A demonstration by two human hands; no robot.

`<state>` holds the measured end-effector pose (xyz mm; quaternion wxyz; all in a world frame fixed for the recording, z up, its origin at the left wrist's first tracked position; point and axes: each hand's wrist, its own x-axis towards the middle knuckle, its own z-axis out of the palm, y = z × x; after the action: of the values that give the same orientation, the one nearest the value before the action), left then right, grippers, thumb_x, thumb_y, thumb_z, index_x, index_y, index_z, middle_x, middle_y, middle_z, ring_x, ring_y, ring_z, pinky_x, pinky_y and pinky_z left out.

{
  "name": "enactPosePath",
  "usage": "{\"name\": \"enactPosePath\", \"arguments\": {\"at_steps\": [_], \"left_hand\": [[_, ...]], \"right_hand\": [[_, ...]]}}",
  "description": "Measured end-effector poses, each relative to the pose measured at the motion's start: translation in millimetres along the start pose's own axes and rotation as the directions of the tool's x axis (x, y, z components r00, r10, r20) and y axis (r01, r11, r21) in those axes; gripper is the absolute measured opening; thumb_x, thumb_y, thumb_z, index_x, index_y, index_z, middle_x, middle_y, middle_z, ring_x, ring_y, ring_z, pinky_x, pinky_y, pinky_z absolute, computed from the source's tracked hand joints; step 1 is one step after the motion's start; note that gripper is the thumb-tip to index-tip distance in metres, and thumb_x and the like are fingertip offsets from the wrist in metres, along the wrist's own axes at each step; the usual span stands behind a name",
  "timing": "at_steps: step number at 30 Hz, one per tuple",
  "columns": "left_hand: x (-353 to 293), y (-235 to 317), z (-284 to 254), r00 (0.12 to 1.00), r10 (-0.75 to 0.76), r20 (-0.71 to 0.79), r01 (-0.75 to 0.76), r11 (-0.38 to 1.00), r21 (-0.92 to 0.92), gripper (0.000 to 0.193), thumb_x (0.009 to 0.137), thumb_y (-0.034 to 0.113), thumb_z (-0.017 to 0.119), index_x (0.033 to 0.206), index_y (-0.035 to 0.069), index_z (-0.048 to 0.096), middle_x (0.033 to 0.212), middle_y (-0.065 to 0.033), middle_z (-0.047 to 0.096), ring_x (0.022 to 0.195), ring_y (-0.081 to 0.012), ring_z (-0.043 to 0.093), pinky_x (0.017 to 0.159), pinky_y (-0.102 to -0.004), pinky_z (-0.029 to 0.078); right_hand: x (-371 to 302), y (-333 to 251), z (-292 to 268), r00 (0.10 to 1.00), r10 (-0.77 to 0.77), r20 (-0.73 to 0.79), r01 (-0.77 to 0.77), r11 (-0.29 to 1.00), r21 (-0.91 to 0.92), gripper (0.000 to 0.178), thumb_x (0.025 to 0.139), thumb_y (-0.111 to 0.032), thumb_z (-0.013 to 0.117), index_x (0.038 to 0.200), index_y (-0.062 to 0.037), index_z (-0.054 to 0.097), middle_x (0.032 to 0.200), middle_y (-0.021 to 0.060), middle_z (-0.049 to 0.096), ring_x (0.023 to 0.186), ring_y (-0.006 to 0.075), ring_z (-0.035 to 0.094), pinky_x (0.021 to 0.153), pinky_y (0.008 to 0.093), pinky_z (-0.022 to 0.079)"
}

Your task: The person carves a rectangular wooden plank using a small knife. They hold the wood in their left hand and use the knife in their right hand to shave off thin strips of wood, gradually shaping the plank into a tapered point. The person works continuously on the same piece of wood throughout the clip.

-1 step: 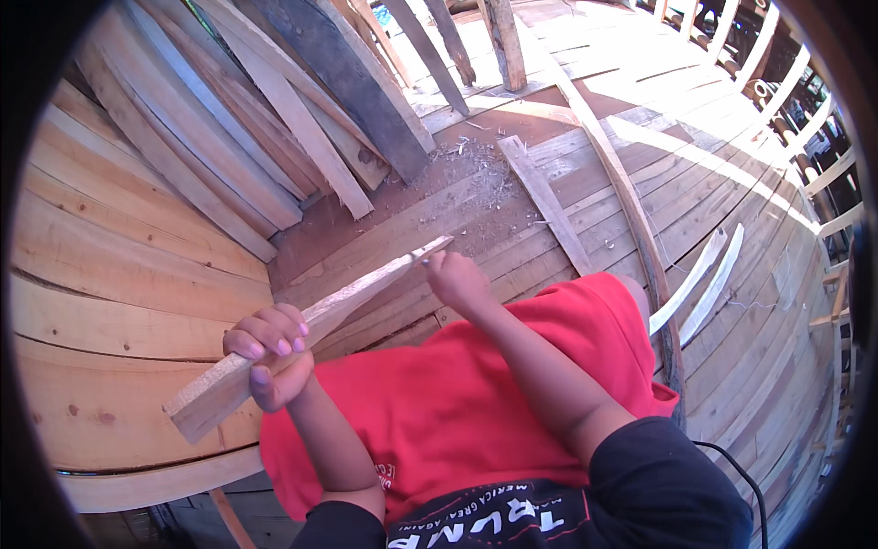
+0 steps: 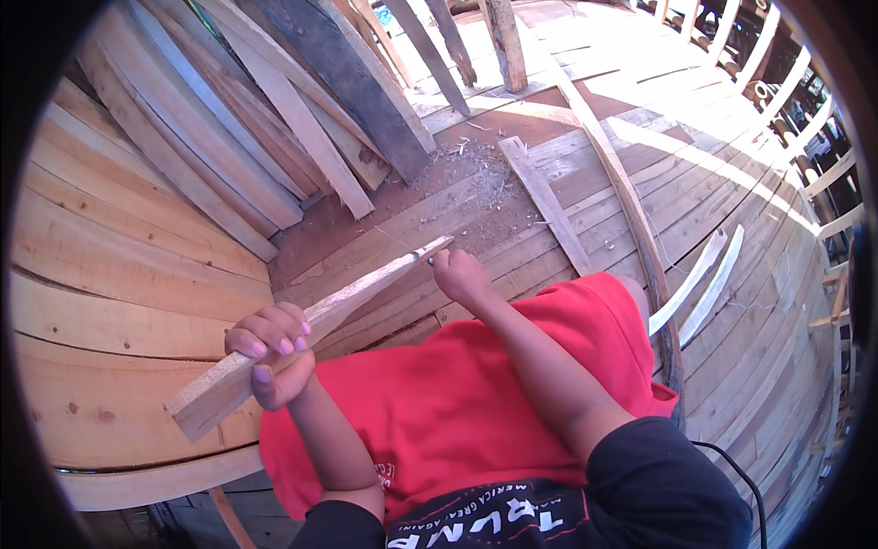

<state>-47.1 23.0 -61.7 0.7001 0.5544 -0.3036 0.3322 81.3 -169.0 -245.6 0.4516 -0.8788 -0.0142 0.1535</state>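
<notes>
A long piece of pale wood [image 2: 361,290], broad at the near left end and tapering to a narrow far tip, lies slantwise before me. My left hand [image 2: 274,352] is wrapped round its broad part, thumb beneath and fingers over the top. Close to the narrow tip, my right hand [image 2: 462,277] is closed in a pinch. A small bluish-dark bit shows at its fingertips; whatever it grips is too hidden to name. A thin, pale line runs beside the tip; I cannot tell whether it is thread or a shaving.
Wooden planking [image 2: 119,320] rises on the left, with several boards [image 2: 311,119] leaning beyond it. Shavings [image 2: 485,183] litter the plank floor. A short board [image 2: 546,206], a long curved strip [image 2: 613,174] and two pale curved pieces [image 2: 700,284] lie to the right. A black cable [image 2: 745,476] runs at lower right.
My right hand has shifted slightly right, a little away from the wood's narrow tip. The thin pale line now shows near the tip. My left hand's grip looks almost the same.
</notes>
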Motion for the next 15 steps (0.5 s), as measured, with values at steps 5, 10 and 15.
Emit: {"name": "enactPosePath", "arguments": {"at_steps": [5, 10, 15], "left_hand": [[-2, 5, -20, 0.999, 0.022, -0.039, -0.022, 1.0, -0.004, 0.019, 0.088, 0.024, 0.059, 0.1, 0.013, 0.051, 0.08, -0.002, 0.05, 0.068, -0.0147, 0.047, 0.069, -0.0339, 0.04], [-3, 4, -8, 0.999, -0.007, -0.046, 0.007, 1.0, 0.005, 0.019, 0.087, 0.023, 0.06, 0.098, 0.013, 0.049, 0.079, -0.0022, 0.049, 0.068, -0.0152, 0.046, 0.069, -0.0348, 0.04], [1, 7, -23, 0.994, 0.015, -0.113, -0.013, 1.0, 0.024, 0.018, 0.087, 0.022, 0.059, 0.097, 0.012, 0.048, 0.078, -0.0024, 0.048, 0.069, -0.0155, 0.046, 0.069, -0.0352, 0.04]], "right_hand": [[-35, -50, -8, 0.993, -0.107, 0.052, 0.112, 0.99, -0.083, 0.055, 0.097, -0.037, 0.033, 0.091, 0.0051, 0.069, 0.094, 0.0287, 0.068, 0.092, 0.0469, 0.065, 0.087, 0.0547, 0.049], [-30, -29, 6, 1.0, -0.019, 0.015, 0.02, 0.996, -0.086, 0.056, 0.097, -0.037, 0.033, 0.091, 0.0055, 0.069, 0.094, 0.0298, 0.067, 0.093, 0.0479, 0.064, 0.088, 0.0548, 0.049], [-32, -54, 2, 0.995, -0.061, 0.077, 0.068, 0.994, -0.086, 0.056, 0.097, -0.037, 0.033, 0.09, 0.0063, 0.069, 0.094, 0.0304, 0.067, 0.094, 0.0486, 0.064, 0.088, 0.0558, 0.048]]}}
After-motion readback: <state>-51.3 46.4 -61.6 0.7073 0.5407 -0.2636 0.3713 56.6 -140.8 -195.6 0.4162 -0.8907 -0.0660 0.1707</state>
